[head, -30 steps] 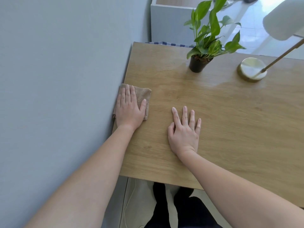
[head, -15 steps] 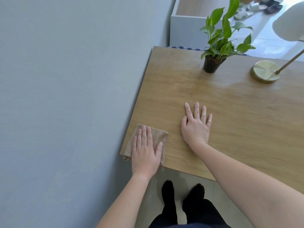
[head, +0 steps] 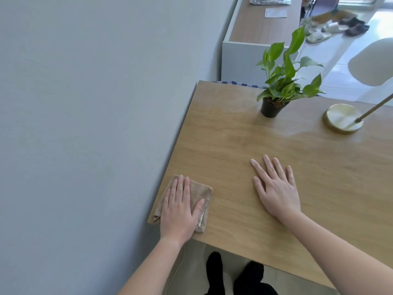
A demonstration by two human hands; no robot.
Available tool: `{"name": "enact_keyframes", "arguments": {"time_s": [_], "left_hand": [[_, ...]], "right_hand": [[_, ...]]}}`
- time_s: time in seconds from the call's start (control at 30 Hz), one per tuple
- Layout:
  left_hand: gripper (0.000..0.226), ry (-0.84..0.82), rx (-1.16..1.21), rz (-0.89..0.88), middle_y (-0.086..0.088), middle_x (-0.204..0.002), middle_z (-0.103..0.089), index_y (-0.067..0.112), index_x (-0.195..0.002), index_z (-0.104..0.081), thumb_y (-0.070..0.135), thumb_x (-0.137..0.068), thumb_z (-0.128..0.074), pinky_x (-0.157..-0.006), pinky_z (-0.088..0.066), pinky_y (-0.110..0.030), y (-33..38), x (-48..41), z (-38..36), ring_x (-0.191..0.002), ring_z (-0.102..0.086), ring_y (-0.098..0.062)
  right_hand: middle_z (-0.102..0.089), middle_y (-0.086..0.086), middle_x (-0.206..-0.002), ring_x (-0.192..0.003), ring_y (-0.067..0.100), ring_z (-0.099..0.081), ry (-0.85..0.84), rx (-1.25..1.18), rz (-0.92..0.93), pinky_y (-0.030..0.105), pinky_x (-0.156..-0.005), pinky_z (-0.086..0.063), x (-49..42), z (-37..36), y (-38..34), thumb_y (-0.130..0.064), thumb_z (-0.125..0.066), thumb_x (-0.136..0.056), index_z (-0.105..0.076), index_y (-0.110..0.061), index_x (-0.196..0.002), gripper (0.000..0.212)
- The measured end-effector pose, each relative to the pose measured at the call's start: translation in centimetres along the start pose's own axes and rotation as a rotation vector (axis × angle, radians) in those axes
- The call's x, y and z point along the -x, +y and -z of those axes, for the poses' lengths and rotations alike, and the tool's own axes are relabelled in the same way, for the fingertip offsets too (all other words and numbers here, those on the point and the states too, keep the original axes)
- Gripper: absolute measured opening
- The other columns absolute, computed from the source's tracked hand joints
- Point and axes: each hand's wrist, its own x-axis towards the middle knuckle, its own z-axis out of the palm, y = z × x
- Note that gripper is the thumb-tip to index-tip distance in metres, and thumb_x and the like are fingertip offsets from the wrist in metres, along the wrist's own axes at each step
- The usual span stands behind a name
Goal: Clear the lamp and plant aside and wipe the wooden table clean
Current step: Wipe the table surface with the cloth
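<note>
My left hand (head: 180, 211) lies flat with straight fingers on a folded tan cloth (head: 203, 193) at the near left corner of the wooden table (head: 234, 135). My right hand (head: 276, 188) rests palm down on the bare wood, fingers spread, to the right of the cloth. A green plant in a black pot (head: 270, 108) stands at the far side. To its right is the lamp's round brass base (head: 338, 118), with the stem rising to a white shade (head: 372, 62) at the frame's right edge.
A grey wall (head: 95, 124) runs along the table's left edge. A white cabinet (head: 240, 60) with a wooden top stands behind the table. Several slippers (head: 319, 36) lie on the pale floor beyond. My dark-clad legs (head: 214, 271) show below the near table edge.
My left hand has drawn the cloth along the wall side toward the near corner. My right hand has stayed flat on the wood. The plant and lamp have not moved.
</note>
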Motion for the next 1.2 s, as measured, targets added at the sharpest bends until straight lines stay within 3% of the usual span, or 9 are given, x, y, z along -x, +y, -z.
{"name": "enact_keyframes", "arguments": {"time_s": [0.4, 0.93, 1.2], "left_hand": [[0.088, 0.097, 0.015, 0.092, -0.008, -0.180, -0.005, 0.013, -0.172, -0.007, 0.071, -0.106, -0.015, -0.135, -0.006, -0.043, 3.8, -17.5, 2.6, -0.167, -0.002, -0.021], [0.088, 0.064, 0.002, -0.001, -0.009, -0.181, -0.001, 0.011, -0.172, -0.004, 0.068, -0.106, -0.017, -0.135, 0.001, -0.043, 9.0, -40.3, 7.5, -0.167, 0.002, -0.022], [0.087, 0.053, -0.024, -0.026, -0.010, -0.181, -0.005, 0.008, -0.171, -0.006, 0.066, -0.107, -0.016, -0.135, 0.003, -0.043, 9.9, -44.2, 7.8, -0.167, 0.002, -0.024]], "right_hand": [[-0.001, -0.012, -0.177, -0.164, 0.014, 0.009, -0.006, 0.021, -0.017, 0.051, -0.133, 0.000, -0.5, -0.3, 0.0, -0.057, -0.021, -0.109, 0.005, -0.058, -0.164, 0.060], [-0.027, -0.008, -0.174, -0.163, 0.020, -0.020, 0.097, 0.050, -0.040, 0.055, -0.130, -0.021, -1.3, -0.9, 0.1, -0.045, -0.040, -0.104, -0.026, -0.050, -0.165, 0.063], [-0.030, -0.008, -0.173, -0.163, 0.021, -0.022, 0.108, 0.054, -0.040, 0.056, -0.129, -0.022, -1.6, -1.0, 0.3, -0.041, -0.042, -0.103, -0.028, -0.051, -0.164, 0.063]]}}
